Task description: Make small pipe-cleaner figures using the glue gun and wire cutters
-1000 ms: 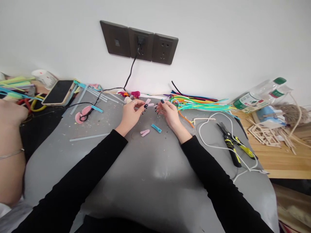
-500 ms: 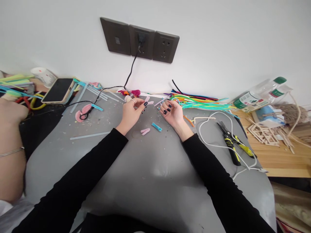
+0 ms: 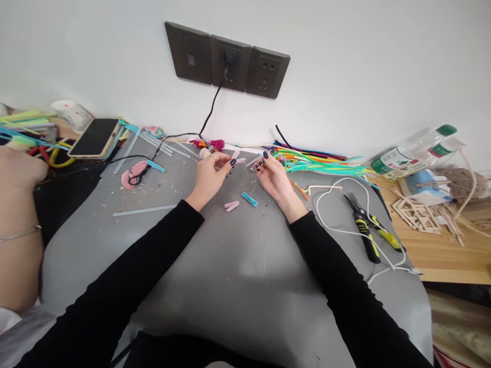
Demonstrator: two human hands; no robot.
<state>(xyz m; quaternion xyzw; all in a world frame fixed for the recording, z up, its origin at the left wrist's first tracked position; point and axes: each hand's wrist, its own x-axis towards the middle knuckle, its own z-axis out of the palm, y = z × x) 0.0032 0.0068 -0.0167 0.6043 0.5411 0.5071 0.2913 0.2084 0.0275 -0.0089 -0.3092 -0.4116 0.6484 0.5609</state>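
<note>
My left hand [image 3: 209,179] is closed in a pinch on a folded pink pipe cleaner [image 3: 238,158], which sticks out past its fingertips. Just to the right, my right hand [image 3: 275,181] is turned palm up with its fingers curled in towards the thumb. Whatever lies between those fingertips is too small to make out. Below and between the hands, a second folded pink pipe cleaner [image 3: 231,206] and a blue clip [image 3: 249,199] rest on the grey mat [image 3: 245,255]. A pink-and-red tool [image 3: 210,144] lies behind my left hand.
Bundled colourful pipe cleaners [image 3: 322,164] lie along the wall. Pliers [image 3: 366,230] and a white cable [image 3: 318,212] are at right, near a plastic bottle [image 3: 418,151]. At left are a phone [image 3: 95,138], a black cord [image 3: 153,153] and another person's arm [image 3: 17,220].
My right hand's thumb and fingertips have shifted, coming up and closer together. My left hand keeps its pinch on the pink pipe cleaner. The whole view has moved slightly.
</note>
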